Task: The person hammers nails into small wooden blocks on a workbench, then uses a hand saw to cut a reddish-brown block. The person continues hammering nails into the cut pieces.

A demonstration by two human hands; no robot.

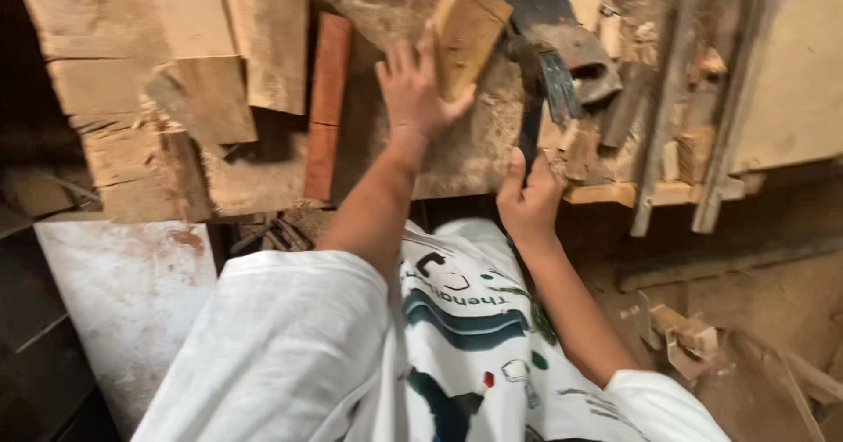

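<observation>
My left hand [413,86] grips a small rectangular wooden block [465,31], tilted on the sawdust-covered workbench [457,157]. My right hand [529,198] is closed around the dark handle of a hatchet [546,80], whose head lies just right of the block. The hatchet's blade edge is blurred. Both forearms reach up from my white printed shirt.
Planks and offcuts [211,64] are stacked on the bench's left, with a reddish wooden strip [327,100] beside my left hand. A dark metal tool [562,34] and wood scraps [606,135] lie at right. Two long battens [667,100] lean there. A pale board [132,293] stands below left; scraps [685,337] litter the floor.
</observation>
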